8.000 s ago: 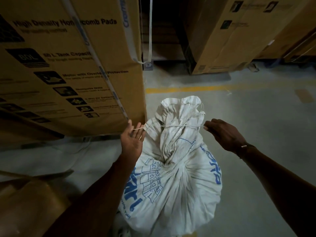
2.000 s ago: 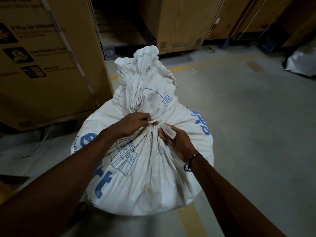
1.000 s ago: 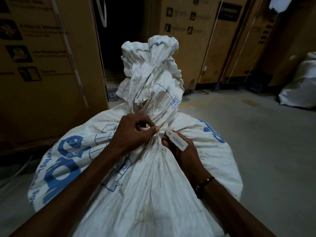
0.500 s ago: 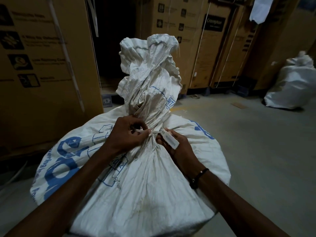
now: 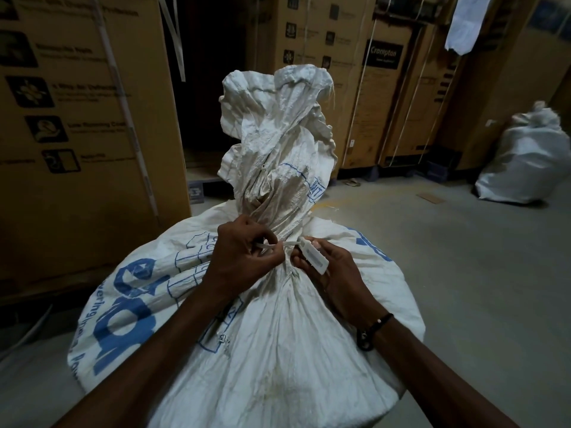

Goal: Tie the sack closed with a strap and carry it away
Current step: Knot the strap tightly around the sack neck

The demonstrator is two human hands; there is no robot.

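— Where does the sack stand?

— The bulging white woven plastic sack with blue print (image 5: pixel 278 350) stands on the grey concrete floor (image 5: pixel 479 288), right in front of the person. Its gathered neck rises twisted and upright above the two hands.

— And the strap?

— A thin white plastic strap with a flat rectangular tag (image 5: pixel 312 257) circles the neck where the cloth is bunched. The strap touches the sack all round as far as the view shows; its far side is hidden.

— What do the hands do?

— The left hand (image 5: pixel 244 261) has its fingers curled and pinches the loose end of the strap, just left of the neck. The right hand (image 5: pixel 336 273) grips the tag end against the sack, just right of the neck; the tag lies across its fingers. A dark band (image 5: pixel 374 330) sits on the right wrist.

— What else is around?

— Tall brown cardboard cartons with printed panels (image 5: pixel 77 134) stand to the left and behind. A second white filled sack (image 5: pixel 525 168) rests on the floor far to the right, well apart from the first.
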